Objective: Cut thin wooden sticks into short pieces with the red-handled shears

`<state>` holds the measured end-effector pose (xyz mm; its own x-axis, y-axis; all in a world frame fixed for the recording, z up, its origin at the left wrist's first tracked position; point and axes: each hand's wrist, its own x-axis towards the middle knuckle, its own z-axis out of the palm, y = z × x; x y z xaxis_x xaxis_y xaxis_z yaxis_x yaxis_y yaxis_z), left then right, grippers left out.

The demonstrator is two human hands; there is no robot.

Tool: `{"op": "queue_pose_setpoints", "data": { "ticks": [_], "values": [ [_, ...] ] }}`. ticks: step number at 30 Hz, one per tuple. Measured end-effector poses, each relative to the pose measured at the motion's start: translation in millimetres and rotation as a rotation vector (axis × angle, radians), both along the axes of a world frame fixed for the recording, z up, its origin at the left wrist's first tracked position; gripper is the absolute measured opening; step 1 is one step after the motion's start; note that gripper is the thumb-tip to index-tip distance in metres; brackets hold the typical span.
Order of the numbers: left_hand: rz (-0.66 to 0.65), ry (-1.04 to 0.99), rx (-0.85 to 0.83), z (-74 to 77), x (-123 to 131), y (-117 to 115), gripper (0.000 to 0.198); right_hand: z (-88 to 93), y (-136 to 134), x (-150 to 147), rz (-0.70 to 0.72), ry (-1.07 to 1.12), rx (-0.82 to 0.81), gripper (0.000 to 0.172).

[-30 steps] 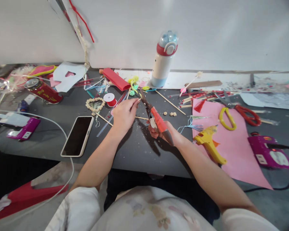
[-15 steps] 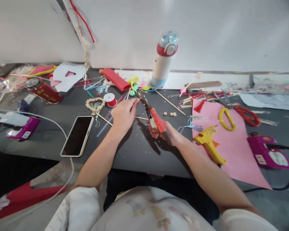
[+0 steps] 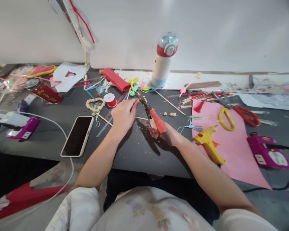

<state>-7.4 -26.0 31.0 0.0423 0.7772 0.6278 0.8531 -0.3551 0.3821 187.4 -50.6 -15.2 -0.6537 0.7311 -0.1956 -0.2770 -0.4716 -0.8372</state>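
My right hand [image 3: 156, 130] is closed around pliers [image 3: 158, 121] with orange and dark grey handles. Their long dark jaws point up and away, ending beside the fingertips of my left hand [image 3: 125, 114]. Those left fingers are pinched together at the jaw tip; whatever small piece they hold is too small to make out. Below the hands a thin wooden stick [image 3: 141, 118] lies on the dark table [image 3: 135, 160], with pale crumbs scattered around. To the left are a heart-shaped beaded piece [image 3: 95, 105] on a stick and a spool of red ribbon [image 3: 110, 100].
A white bottle [image 3: 162, 65] stands at the back. On the right, a yellow glue gun [image 3: 209, 142] and scissors [image 3: 227, 119] lie on pink paper [image 3: 240, 160], beside a purple power strip [image 3: 269, 154]. A phone [image 3: 77, 136] and a red can [image 3: 43, 91] lie left.
Almost nothing differs. The pliers and my right hand have shifted very slightly; my left hand keeps its pinch in the same place.
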Motion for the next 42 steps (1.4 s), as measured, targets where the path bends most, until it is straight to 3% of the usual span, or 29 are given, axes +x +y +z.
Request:
{"op": "queue_pose_setpoints", "data": {
  "ticks": [8, 16, 27, 32, 34, 37, 40, 42],
  "values": [
    [-0.024, -0.012, -0.008, -0.9, -1, 0, 0.030, -0.6, 0, 2, 0.013, -0.002, 0.005, 0.030],
    [-0.063, -0.024, -0.040, -2.2, -3, 3, 0.029, 15.0, -7, 6, 0.034, 0.022, 0.064, 0.068],
    [-0.086, -0.048, -0.088, -3.8, -4, 6, 0.032, 15.7, -7, 7, 0.082, 0.047, 0.057, 0.050],
    [-0.064, -0.310, -0.180, -7.6, 2, 7, 0.036, 16.4, -8, 1, 0.019, 0.054, 0.080, 0.044],
    [-0.115, -0.492, -0.261, -12.2, 7, 7, 0.047, 14.9, -7, -2, -0.047, 0.048, 0.112, 0.044],
    [-0.315, -0.684, -0.469, -18.0, 19, 2, 0.061, 9.4, -5, -2, -0.108, 0.049, 0.184, 0.042],
    [-0.516, -0.702, -0.646, -18.5, 32, -10, 0.066, 0.7, -2, 0, -0.112, 0.020, 0.268, 0.040],
    [-0.585, -0.698, -0.726, -16.5, 39, -19, 0.064, -5.7, -1, 2, -0.144, -0.065, 0.338, 0.038]
  ]
}}
